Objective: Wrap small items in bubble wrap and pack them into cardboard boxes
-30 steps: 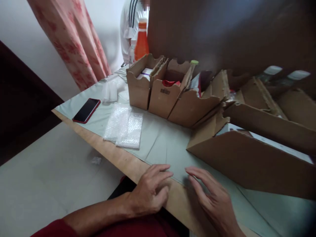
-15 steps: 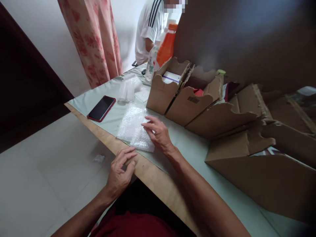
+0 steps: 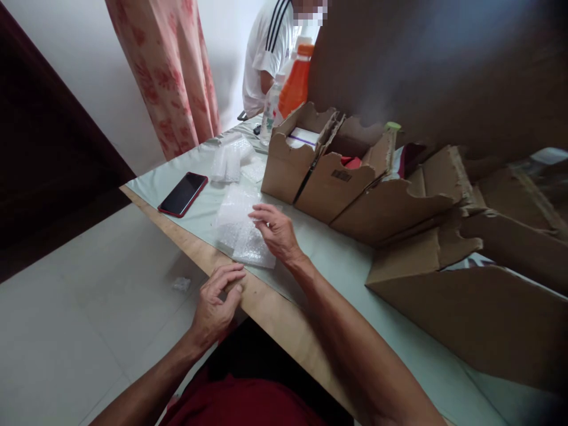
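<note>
On the table near its front edge lies a clear bubble wrap bag [image 3: 255,245], its upper left part looking cloudier and slightly raised. My right hand [image 3: 277,234] is over its right side, thumb and fingers drawn together on a thin edge of the wrap. Against the wooden table edge, just in front of the bag, rests my left hand [image 3: 219,299]. Its fingers are loosely bent and apart, with nothing seen in them.
A phone [image 3: 183,194] in a red case lies left of the wrap. More bubble wrap pieces [image 3: 228,160] sit behind. Several cardboard boxes [image 3: 350,189] line the right side. Bottles, one an orange bottle [image 3: 295,86], stand at the back near a person [image 3: 261,59] in white.
My right hand has shifted slightly left and up, and the wrap's left part now looks lifted and cloudier. My left hand stays at the table edge. The view has moved slightly.
</note>
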### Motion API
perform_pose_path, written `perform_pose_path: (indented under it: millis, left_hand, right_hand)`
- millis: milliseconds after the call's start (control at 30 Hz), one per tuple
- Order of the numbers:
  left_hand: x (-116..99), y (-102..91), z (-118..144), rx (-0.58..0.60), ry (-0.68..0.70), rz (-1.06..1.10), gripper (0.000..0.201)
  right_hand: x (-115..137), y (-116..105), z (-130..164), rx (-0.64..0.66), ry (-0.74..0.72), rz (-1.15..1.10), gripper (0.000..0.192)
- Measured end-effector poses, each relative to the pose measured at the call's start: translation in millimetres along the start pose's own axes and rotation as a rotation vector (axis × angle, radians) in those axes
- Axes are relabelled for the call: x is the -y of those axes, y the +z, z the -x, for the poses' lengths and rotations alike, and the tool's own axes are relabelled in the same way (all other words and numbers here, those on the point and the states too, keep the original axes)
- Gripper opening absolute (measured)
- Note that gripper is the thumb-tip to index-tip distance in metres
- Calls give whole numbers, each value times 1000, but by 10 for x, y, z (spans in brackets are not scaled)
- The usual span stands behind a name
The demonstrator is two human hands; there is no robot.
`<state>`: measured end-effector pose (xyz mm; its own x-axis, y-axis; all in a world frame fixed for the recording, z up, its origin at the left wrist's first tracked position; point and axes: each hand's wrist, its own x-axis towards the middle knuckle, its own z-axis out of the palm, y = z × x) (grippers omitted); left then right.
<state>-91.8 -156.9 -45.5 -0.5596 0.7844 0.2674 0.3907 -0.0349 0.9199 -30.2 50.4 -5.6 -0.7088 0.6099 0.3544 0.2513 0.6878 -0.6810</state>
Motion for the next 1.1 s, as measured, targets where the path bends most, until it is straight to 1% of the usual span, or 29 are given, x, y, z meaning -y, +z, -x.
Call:
perform_pose_path:
  millis: [67,100,167,233,300,367,467,533,567,600,633,667,733,767,833,900,967,1000,1033,1067,1100]
  left_hand:
    - [-47,-43,-1,35,-119,104,16]
    - [-81,-52,-18,55,-202,215,21]
    - [-168,-20,-79,110,-394,539,42]
    - [-270,99,-149,192,-580,854,58]
    - [-374,309,-178,291,-704,1021,58]
    - [-473,579,-126,376,-756,1084,51]
    - [-607,950,64,514,-794,1119,49]
    - [-684,1086,160,603,-826,1081,49]
    - [-720,1113,173,617,-829,1039,48]
    - [-755,1117,158,602,-813,986,50]
    - [-788,1103,117,561,-777,919,56]
    - [-817,1076,58,509,-722,839,64]
    - [-853,1013,-85,435,-578,640,81]
    - [-851,988,-152,436,-503,527,86]
    - [-799,969,-250,517,-365,290,88]
    - [-692,979,-290,621,-224,20,84]
    - [-574,981,-291,682,-79,-304,81]
    - [-529,969,-284,677,-2,-457,81]
    - [-500,947,-277,644,82,-579,82]
    - [-490,917,-268,592,178,-658,83]
    - [-499,887,-256,527,289,-693,83]
  right_hand:
    - [41,-232,96,-87,30,-203,29]
    - [73,-378,202,-123,48,-315,26]
    - [148,-683,521,-183,96,-468,20]
    - [221,-950,941,-261,164,-476,16]
    - [283,-1141,1392,-361,261,-469,11]
    - [339,-1255,1811,-447,368,-513,8]
    - [416,-1356,2321,-548,493,-587,15]
    - [463,-1436,2604,-623,502,-527,20]
    - [487,-1483,2741,-653,484,-458,19]
    - [514,-1532,2878,-678,446,-365,15]
    - [542,-1575,3014,-691,399,-256,10]
    - [569,-1605,3145,-687,343,-138,9]
    - [609,-1603,3379,-630,238,88,28]
    - [618,-1566,3473,-589,192,184,37]
    - [614,-1434,3611,-510,130,325,46]
    - [597,-1288,3706,-445,128,413,45]
    - [594,-1210,3786,-359,186,472,41]
    - [602,-1214,3822,-308,227,487,40]
    - [615,-1246,3851,-271,264,494,40]
    - [629,-1299,3864,-252,289,497,40]
    - [638,-1361,3852,-248,303,497,40]
